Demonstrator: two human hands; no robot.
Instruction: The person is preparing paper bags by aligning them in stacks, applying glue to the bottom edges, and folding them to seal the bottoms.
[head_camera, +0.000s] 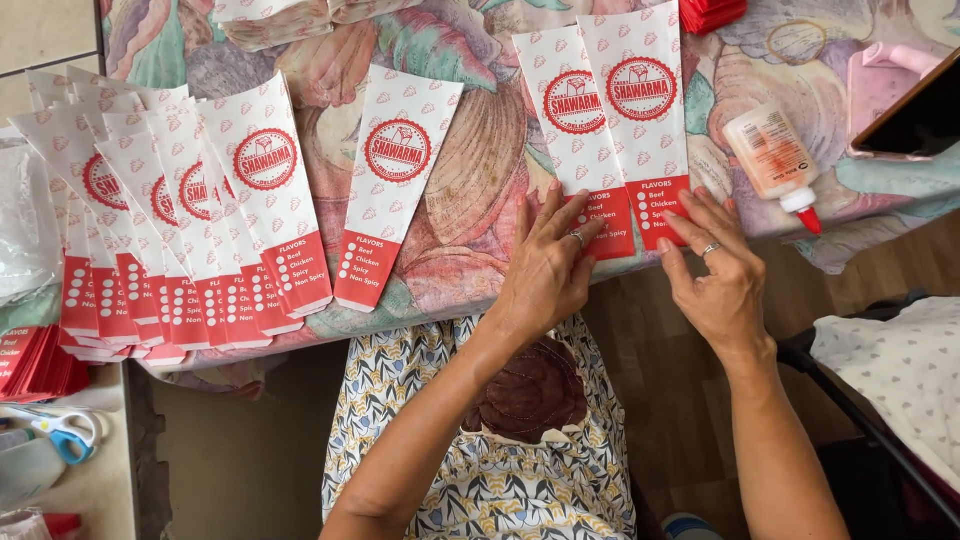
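Head view, looking down: the left hand (545, 265) lies flat, fingers spread, pressing the red lower end of one white paper sleeve (577, 135). At its three o'clock, the right hand (718, 275) rests open, fingertips on a second paper sleeve (640, 120); neither grips anything. Both sleeves lie overlapping on the floral tablecloth (470, 190). A glue bottle (775, 160) lies at two o'clock; fanned sleeves (180, 220) at nine o'clock.

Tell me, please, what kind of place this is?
Probably a home table used for making paper bags by hand: a flowered tablecloth, rows of red-and-white paper bags, a glue bottle and scissors.
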